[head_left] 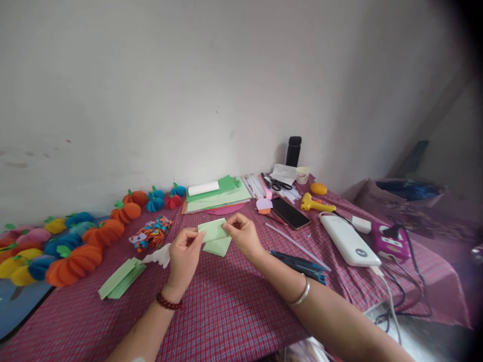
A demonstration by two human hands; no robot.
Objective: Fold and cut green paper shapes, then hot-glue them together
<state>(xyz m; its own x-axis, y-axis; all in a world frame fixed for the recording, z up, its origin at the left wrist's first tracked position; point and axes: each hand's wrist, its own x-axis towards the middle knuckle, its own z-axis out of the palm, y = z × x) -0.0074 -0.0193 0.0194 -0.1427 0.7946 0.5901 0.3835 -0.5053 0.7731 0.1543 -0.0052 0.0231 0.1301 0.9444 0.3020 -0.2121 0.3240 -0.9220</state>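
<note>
Between both hands a small light green paper piece point(212, 231) is held up over the table. My left hand point(185, 250) pinches its left end between thumb and fingers. On the opposite end, my right hand point(242, 232) grips the upper right corner. Just below it lies another light green paper point(219, 246) on the cloth. To the left sits a stack of light green paper pieces point(123, 278), with a crumpled white scrap point(158, 256) beside my left wrist.
Colourful paper pumpkins point(75, 261) crowd the left side, near a heap of orange and blue scraps point(151, 234). Green sheets point(219, 193) lie at the back. Rightward are a phone point(290, 212), a yellow glue gun point(317, 203), a white power bank point(349, 239) and a purple socket box point(390, 242) with cables.
</note>
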